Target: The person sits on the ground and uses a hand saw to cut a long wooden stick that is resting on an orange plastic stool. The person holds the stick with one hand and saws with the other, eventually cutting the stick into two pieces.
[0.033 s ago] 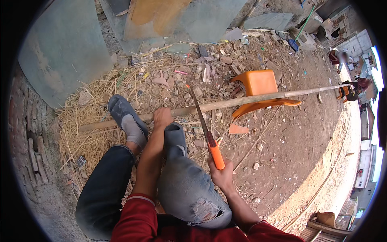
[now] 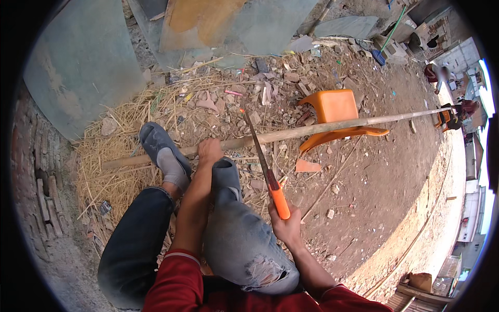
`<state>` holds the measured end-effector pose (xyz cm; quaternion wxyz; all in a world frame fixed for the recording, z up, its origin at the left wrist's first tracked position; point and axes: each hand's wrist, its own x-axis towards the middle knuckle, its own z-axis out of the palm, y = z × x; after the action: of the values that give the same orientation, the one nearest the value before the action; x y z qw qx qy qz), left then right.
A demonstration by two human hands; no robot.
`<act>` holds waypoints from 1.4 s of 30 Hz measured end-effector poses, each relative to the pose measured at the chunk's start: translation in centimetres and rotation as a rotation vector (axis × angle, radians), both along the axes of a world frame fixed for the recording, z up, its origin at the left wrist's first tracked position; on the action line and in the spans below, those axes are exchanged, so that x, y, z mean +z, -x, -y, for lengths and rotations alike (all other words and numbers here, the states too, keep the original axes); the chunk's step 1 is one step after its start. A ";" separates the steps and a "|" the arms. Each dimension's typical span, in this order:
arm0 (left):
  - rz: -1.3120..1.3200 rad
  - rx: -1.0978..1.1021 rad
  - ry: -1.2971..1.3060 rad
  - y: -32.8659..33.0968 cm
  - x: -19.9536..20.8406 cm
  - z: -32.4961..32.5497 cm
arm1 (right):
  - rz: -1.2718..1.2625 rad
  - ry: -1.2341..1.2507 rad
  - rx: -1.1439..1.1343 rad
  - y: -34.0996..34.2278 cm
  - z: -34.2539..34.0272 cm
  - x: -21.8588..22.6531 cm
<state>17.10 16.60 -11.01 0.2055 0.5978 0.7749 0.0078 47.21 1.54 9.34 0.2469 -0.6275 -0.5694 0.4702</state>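
A long bamboo pole point(image 2: 291, 134) runs from the straw at the left toward the far right, propped across an orange plastic chair point(image 2: 337, 106) that lies tipped over. My left hand point(image 2: 210, 151) is wrapped round the pole, between my two grey slippers. One slipper point(image 2: 162, 145) presses on the pole's near-left part. In my right hand point(image 2: 287, 223) is a handsaw point(image 2: 265, 167) with an orange handle, gripped with its blade pointing up and away. The blade lies across the pole just right of my left hand.
Dry straw point(image 2: 119, 177) and broken rubble point(image 2: 260, 86) cover the ground around the pole. Grey-green sheets point(image 2: 86, 73) lean at the back left, beside a brick wall point(image 2: 44, 208). An orange shard point(image 2: 307, 166) lies near the chair. People point(image 2: 468, 107) are far right.
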 end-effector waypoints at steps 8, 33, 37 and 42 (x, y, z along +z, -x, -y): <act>-0.044 0.018 0.005 -0.7 0.5 0.7 | -0.010 0.088 0.020 -2.7 1.8 3.0; -0.111 -0.038 -0.327 0.5 -4.5 1.7 | -0.015 -0.063 0.160 7.4 -16.3 -3.5; 0.009 0.011 -0.109 -1.1 -1.2 1.3 | -0.057 0.007 0.066 5.7 -15.1 -5.4; 0.113 -0.132 -0.017 -3.0 2.1 -0.7 | -0.002 -0.154 0.030 5.6 -10.7 -6.6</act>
<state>20.08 17.31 -8.94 0.2440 0.6480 0.7207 0.0344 41.66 12.29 2.75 0.2880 -0.5975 -0.6130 0.4293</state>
